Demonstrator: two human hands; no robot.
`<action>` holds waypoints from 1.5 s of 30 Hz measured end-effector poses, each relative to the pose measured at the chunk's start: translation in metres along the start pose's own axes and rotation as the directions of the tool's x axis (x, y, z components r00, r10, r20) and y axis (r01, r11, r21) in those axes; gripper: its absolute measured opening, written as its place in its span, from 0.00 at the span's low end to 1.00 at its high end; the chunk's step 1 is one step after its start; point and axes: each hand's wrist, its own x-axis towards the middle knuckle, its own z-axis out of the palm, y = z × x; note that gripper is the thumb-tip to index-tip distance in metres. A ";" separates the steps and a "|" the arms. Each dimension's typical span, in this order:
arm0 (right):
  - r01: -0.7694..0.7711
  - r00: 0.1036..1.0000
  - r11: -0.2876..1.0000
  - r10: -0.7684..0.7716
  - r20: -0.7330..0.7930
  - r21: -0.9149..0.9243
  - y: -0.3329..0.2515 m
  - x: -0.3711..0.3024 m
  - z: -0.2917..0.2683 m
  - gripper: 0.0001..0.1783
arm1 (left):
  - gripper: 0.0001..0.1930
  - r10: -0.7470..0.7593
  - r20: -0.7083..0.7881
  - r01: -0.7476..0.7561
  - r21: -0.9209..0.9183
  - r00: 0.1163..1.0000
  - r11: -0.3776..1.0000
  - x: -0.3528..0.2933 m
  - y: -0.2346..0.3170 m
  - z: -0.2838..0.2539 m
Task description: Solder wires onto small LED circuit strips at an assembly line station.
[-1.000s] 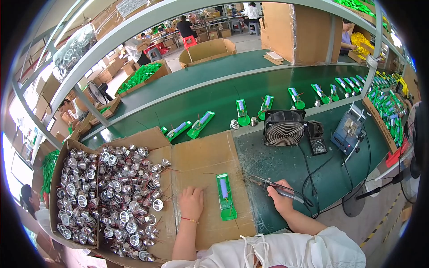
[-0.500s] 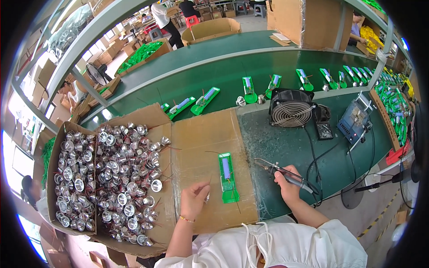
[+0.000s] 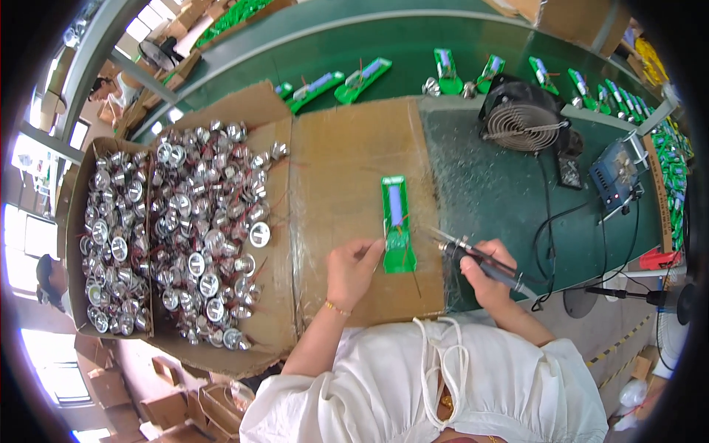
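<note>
On the brown cardboard sheet lies a green plastic housing [image 3: 399, 260] holding a blue cylindrical battery cell [image 3: 395, 204], a small circuit board and loose wires. My left hand [image 3: 351, 272] is at the housing's left edge beside the board, thumb and fingertips pinched together; what they hold is too small to make out. A soldering iron [image 3: 484, 264] with a thin metal tube alongside is gripped in my right hand [image 3: 490, 277], its tip pointing left toward the housing, just right of the board.
Left stands a cardboard box [image 3: 284, 303] of silver reflector cups with red wires [image 3: 209, 284]. Similar green housings [image 3: 363, 80] line the belt beyond. A black fan [image 3: 521, 122] and blue soldering station [image 3: 617, 176] stand right, with cables [image 3: 548, 221] across the green mat.
My left hand has moved to the housing's left edge. My right hand has brought the soldering iron's tip nearer the board. The whole view has tilted and shifted.
</note>
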 end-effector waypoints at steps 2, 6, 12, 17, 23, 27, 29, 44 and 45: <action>0.019 1.000 1.000 -0.019 -0.011 -0.001 -0.002 0.001 0.001 0.10 | 0.11 0.060 0.017 -0.059 -0.033 0.998 0.998 0.002 0.007 0.002; -0.036 0.999 0.996 0.036 -0.006 0.081 0.002 0.000 0.006 0.11 | 0.11 0.010 0.045 -0.008 -0.035 0.999 0.999 0.005 0.005 0.004; -0.063 0.998 0.995 0.062 0.011 0.078 -0.002 -0.004 0.008 0.11 | 0.10 0.013 0.052 -0.011 -0.048 0.999 0.999 -0.007 0.002 0.003; -0.075 0.997 0.994 0.074 0.015 0.073 0.000 -0.005 0.010 0.11 | 0.10 0.002 0.045 -0.003 0.021 0.999 1.000 -0.015 0.003 0.004; -0.095 0.995 0.991 0.092 0.033 0.094 -0.001 -0.005 0.014 0.10 | 0.09 0.043 -0.004 -0.043 0.053 0.999 0.998 -0.018 -0.002 0.007; -0.108 0.994 0.985 0.108 0.013 0.131 0.000 -0.005 0.018 0.09 | 0.08 0.026 -0.017 -0.025 0.054 1.000 0.998 -0.018 -0.002 0.006; -0.133 0.991 0.979 0.132 0.018 0.155 -0.002 -0.004 0.020 0.09 | 0.08 0.016 -0.019 -0.015 0.041 1.000 0.999 -0.019 -0.003 0.006; -0.196 0.978 0.945 0.208 -0.018 0.261 0.000 -0.007 0.018 0.09 | 0.08 0.015 -0.022 -0.014 0.055 1.000 0.998 -0.018 0.001 0.007; -0.179 0.981 0.951 0.193 -0.030 0.254 0.001 -0.007 0.017 0.09 | 0.08 0.010 -0.020 -0.009 0.056 1.000 0.998 -0.018 0.001 0.007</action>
